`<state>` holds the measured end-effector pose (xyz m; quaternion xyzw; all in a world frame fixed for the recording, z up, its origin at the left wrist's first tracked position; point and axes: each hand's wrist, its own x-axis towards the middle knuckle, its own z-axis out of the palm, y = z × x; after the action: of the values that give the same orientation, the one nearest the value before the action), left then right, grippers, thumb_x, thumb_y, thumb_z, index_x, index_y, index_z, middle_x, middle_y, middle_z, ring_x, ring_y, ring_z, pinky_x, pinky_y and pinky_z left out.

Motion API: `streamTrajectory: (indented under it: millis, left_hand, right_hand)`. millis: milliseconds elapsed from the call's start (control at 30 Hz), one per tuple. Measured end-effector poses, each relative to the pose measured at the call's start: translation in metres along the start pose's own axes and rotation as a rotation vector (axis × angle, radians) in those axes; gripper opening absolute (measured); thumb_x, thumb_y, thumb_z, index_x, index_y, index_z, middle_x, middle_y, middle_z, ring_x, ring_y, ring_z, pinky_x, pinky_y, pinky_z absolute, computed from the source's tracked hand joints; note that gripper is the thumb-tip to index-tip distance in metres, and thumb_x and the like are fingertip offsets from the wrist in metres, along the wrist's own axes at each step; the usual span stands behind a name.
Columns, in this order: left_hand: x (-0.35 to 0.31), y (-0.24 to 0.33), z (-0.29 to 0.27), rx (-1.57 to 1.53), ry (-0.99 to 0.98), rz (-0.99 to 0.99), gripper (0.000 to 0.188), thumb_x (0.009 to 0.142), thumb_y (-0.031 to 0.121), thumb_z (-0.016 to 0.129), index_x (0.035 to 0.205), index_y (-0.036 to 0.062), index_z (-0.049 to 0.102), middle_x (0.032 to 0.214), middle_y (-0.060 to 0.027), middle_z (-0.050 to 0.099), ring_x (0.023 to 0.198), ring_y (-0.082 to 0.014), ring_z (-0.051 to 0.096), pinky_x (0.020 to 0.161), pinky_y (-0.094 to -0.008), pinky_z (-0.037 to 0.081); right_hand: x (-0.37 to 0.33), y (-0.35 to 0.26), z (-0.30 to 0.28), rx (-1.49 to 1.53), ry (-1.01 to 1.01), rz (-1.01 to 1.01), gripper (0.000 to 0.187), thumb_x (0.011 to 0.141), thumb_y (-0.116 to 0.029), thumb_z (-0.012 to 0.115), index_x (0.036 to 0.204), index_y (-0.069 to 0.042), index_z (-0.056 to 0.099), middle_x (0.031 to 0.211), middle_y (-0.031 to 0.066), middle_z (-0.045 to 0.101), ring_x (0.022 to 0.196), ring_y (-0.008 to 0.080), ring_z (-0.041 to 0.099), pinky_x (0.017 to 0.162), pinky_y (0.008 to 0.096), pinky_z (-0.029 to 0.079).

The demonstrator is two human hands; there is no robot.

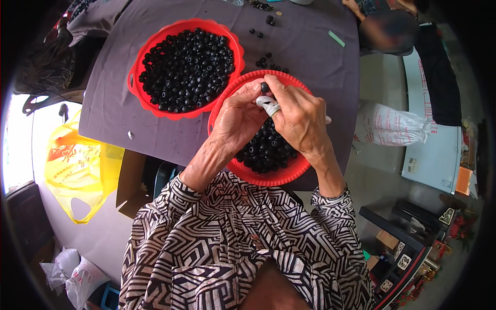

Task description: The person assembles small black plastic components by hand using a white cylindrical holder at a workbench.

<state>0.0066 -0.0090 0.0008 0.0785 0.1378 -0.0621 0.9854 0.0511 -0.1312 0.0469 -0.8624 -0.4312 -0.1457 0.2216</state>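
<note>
Over the near red basket (281,181), my two hands meet at their fingertips around one round black bead (265,88). My left hand (235,119) is closed, its fingertips against the bead's left side. From the right, my right hand (299,113) pinches the same bead, index finger bent over it. A white wrapping (268,105) goes round a digit of the right hand, seemingly the thumb. Below the hands lie many more black beads (266,150), partly hidden. To the left, a wavy-rimmed red basket (150,108) is heaped with black beads (188,70), some showing pale rings.
Loose beads (263,64) lie on the grey-covered table (315,57) beyond the near basket, with a pale green strip (336,38) farther right. A yellow bag (77,165) hangs left of the table. Another person's arm (354,8) shows at the far right.
</note>
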Motion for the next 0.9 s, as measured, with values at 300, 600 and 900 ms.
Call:
streamTrajectory:
  millis: [300, 600, 900]
  left_hand:
    - [-0.001, -0.003, 0.006, 0.01, 0.086, 0.047, 0.012, 0.086, 0.011, 0.053, 0.095, 0.0023, 0.056, 0.089, -0.001, 0.057, 0.085, -0.0115, 0.053, 0.084, -0.0291, 0.042]
    - [0.003, 0.005, -0.007, 0.053, -0.047, 0.081, 0.012, 0.085, 0.011, 0.054, 0.093, 0.0024, 0.057, 0.082, -0.002, 0.057, 0.076, -0.0133, 0.054, 0.079, -0.0286, 0.045]
    - [-0.005, 0.002, 0.0, 0.202, -0.095, 0.04, 0.015, 0.086, 0.012, 0.055, 0.097, 0.003, 0.057, 0.09, -0.0027, 0.059, 0.084, -0.0128, 0.055, 0.082, -0.0297, 0.043]
  right_hand:
    - [-0.008, -0.001, 0.012, -0.22, 0.065, -0.106, 0.047, 0.066, -0.005, 0.063, 0.112, -0.004, 0.054, 0.058, 0.003, 0.046, 0.051, 0.0163, 0.05, 0.04, 0.0292, 0.042]
    - [-0.006, -0.005, -0.001, 0.17, 0.103, -0.096, 0.022, 0.072, -0.008, 0.064, 0.092, -0.003, 0.06, 0.059, 0.0051, 0.052, 0.05, 0.0167, 0.053, 0.043, 0.0276, 0.042]
    - [0.018, 0.006, -0.024, 0.428, -0.249, 0.209, 0.031, 0.07, -0.024, 0.071, 0.079, -0.001, 0.052, 0.064, 0.0135, 0.058, 0.059, 0.0287, 0.059, 0.053, 0.0366, 0.045]
